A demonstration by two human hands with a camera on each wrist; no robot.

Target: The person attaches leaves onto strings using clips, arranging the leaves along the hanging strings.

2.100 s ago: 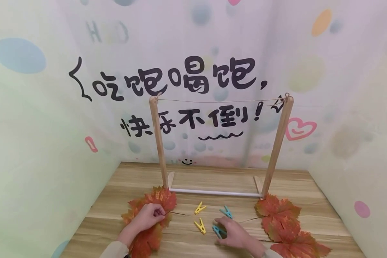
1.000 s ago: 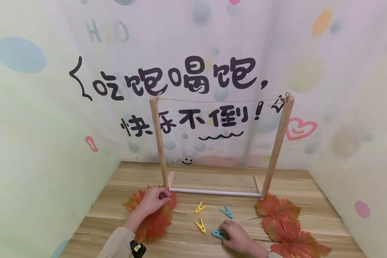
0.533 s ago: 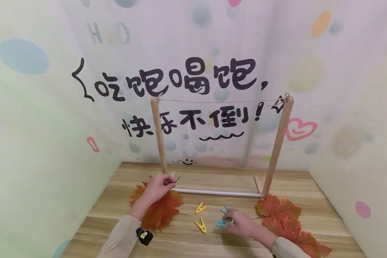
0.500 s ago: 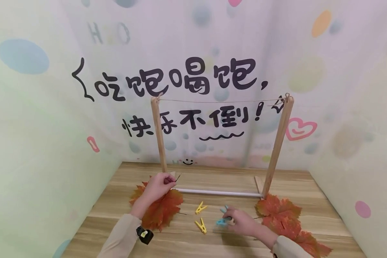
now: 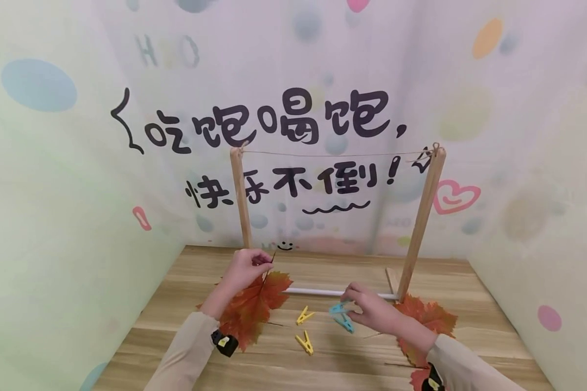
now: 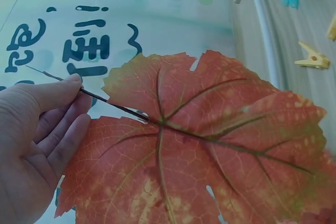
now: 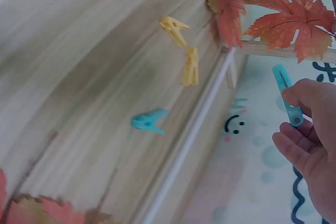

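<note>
The left hand [image 5: 247,267] pinched the thin stem of a red maple leaf [image 5: 254,307], the blade hanging below the grip, clear of the counter [image 5: 323,364], in front of the wooden rack's [image 5: 239,201] left post. The right hand [image 5: 372,310] pinched a blue clothespin [image 5: 339,309] just above another blue peg [image 5: 344,324]. Doing this well probably meant keeping the stem pinch light yet firm, so the blade would not twist. The leaf's long axis ran along its stem [image 6: 89,94], stem end up toward the string [image 5: 332,155], tip pointing down and toward the person.
</note>
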